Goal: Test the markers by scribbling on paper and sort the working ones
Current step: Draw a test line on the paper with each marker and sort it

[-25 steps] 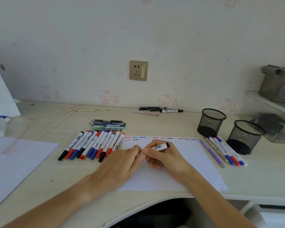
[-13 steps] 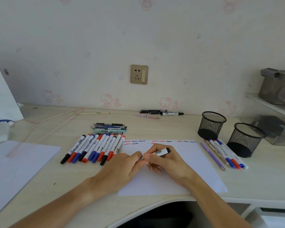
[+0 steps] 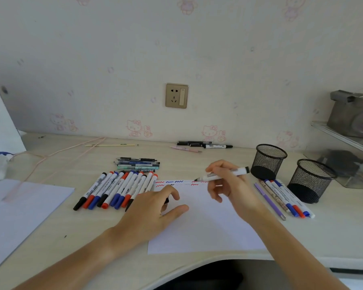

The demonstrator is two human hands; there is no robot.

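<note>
A white paper sheet (image 3: 208, 227) lies on the desk, with red, blue and black scribbles (image 3: 176, 182) along its top edge. My right hand (image 3: 231, 187) holds an uncapped black marker (image 3: 224, 174) nearly level, tip pointing left just above the top edge of the paper. My left hand (image 3: 153, 210) rests on the sheet's left part, and a small black cap (image 3: 167, 200) shows between its curled fingers. A row of several capped markers (image 3: 117, 189) lies left of the paper. Several pens and markers (image 3: 285, 197) lie right of it.
Two black mesh cups (image 3: 268, 162) (image 3: 310, 181) stand at the right. A stack of pens (image 3: 137, 164) lies behind the marker row, and more pens (image 3: 203, 145) lie by the wall. A second sheet (image 3: 19, 210) sits at the left. The desk's curved front edge runs just below the paper.
The hands, joined on the marker before, have pulled apart. My right hand moved up and right with the now uncapped marker, while the left stayed on the paper with the cap.
</note>
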